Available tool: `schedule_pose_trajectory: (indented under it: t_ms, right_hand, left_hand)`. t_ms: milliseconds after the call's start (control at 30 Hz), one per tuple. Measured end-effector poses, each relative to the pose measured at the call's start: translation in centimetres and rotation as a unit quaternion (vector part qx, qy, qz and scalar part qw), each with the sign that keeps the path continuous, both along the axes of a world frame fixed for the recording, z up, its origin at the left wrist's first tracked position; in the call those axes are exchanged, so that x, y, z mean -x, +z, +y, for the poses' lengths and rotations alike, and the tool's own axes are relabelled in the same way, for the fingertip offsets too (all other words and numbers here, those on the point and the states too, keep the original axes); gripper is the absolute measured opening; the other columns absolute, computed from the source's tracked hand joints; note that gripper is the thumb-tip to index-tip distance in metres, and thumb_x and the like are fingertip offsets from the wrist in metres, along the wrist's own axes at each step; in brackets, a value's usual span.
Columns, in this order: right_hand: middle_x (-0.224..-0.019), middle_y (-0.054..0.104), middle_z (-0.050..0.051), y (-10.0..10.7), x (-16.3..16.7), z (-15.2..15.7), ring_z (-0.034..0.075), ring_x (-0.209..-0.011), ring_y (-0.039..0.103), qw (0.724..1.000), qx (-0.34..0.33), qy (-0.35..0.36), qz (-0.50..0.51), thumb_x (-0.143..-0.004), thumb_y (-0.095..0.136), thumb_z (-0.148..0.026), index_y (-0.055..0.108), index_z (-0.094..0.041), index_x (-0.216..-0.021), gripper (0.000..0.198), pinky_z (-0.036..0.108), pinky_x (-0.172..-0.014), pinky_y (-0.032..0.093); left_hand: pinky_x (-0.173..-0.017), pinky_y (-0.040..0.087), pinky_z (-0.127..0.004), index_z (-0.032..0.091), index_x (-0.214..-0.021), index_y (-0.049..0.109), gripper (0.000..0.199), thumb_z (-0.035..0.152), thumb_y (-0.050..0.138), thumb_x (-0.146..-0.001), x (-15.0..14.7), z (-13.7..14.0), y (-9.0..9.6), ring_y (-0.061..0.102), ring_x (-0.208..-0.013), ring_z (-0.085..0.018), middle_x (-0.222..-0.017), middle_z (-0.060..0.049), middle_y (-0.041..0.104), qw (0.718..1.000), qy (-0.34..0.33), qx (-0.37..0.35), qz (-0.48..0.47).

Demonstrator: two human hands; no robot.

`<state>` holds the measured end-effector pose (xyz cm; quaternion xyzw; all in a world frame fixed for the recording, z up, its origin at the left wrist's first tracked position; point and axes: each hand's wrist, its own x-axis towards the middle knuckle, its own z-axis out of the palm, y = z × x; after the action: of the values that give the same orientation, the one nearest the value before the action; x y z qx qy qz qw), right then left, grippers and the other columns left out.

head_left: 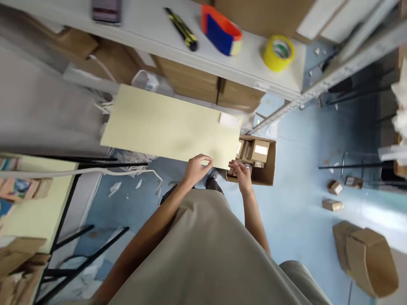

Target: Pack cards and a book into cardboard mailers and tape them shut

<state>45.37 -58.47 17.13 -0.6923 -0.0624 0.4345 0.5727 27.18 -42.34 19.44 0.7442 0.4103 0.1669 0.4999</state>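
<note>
A pale yellow tabletop [165, 123] stretches in front of me, with a small white label or card [229, 120] near its far right corner. My left hand [197, 169] is over the front edge of the tabletop, its fingers curved and the thumb a little apart from them; nothing shows between them. At the front right corner is my right hand [241, 173], fingers loosely stretched out and holding nothing visible. Whether either hand touches the surface, I cannot tell. Just beyond the right hand stands an open cardboard box [269, 171] with several small brown boxes [260, 151] inside.
On the white shelf [143, 25] above lie a phone [106, 10], a box cutter [182, 29], an orange and blue band [219, 31] and a yellow tape roll [279, 53]. A white cable [104, 170] crosses at left. A large carton [365, 258] lies on the floor.
</note>
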Motion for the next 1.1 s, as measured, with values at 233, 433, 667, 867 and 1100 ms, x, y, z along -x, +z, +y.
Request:
schedule_pose_trajectory:
  t_ms: [233,433,667,867,1100]
  right_hand:
    - [-0.126,0.089,0.013,2.4,12.5,12.0,0.032,-0.122,0.083,0.976,-0.024,0.216,-0.015,-0.086,0.09,-0.072,0.086,-0.024,-0.116,0.057,0.054,-0.117,0.063]
    - [-0.126,0.088,0.013,2.9,27.1,21.0,0.032,-0.121,0.083,0.916,-0.039,0.398,-0.01,-0.084,0.091,-0.07,0.086,-0.023,-0.115,0.056,0.053,-0.118,0.063]
    - [-0.129,0.087,0.016,3.3,41.4,28.9,0.033,-0.123,0.083,0.827,-0.034,0.561,-0.013,-0.083,0.091,-0.075,0.085,-0.023,-0.117,0.062,0.05,-0.114,0.065]
    - [-0.127,0.088,0.016,2.1,50.7,35.1,0.034,-0.122,0.083,0.765,-0.024,0.644,0.003,-0.08,0.093,-0.078,0.085,-0.023,-0.117,0.067,0.05,-0.114,0.065]
    - [-0.123,0.088,0.014,0.1,60.1,41.8,0.033,-0.118,0.084,0.683,0.005,0.729,0.045,-0.077,0.095,-0.079,0.086,-0.023,-0.114,0.068,0.05,-0.113,0.065]
  left_hand:
    - [-0.107,0.065,-0.037,0.026,-0.096,0.087,0.014,0.019,0.074,-0.095,14.7,4.6,1.0,0.085,-0.108,-0.025,-0.11,-0.004,0.089,0.979,0.185,-0.006,-0.087]
    - [-0.112,0.065,-0.039,0.025,-0.106,0.089,0.029,0.013,0.064,-0.097,30.1,6.4,1.1,0.084,-0.117,-0.025,-0.12,-0.005,0.09,0.93,0.351,-0.023,-0.107]
    - [-0.115,0.063,-0.045,0.021,-0.112,0.087,0.023,0.028,0.067,-0.105,43.1,5.6,-0.3,0.083,-0.118,-0.028,-0.121,-0.01,0.089,0.805,0.58,-0.002,-0.124]
    - [-0.121,0.061,-0.044,0.02,-0.118,0.084,0.022,0.028,0.067,-0.106,49.4,6.6,-2.2,0.081,-0.126,-0.028,-0.127,-0.011,0.088,0.73,0.67,0.04,-0.131]
    - [-0.123,0.06,-0.045,0.019,-0.126,0.081,0.027,0.026,0.068,-0.104,56.4,10.8,-2.8,0.08,-0.129,-0.027,-0.136,-0.013,0.085,0.666,0.738,0.055,-0.097]
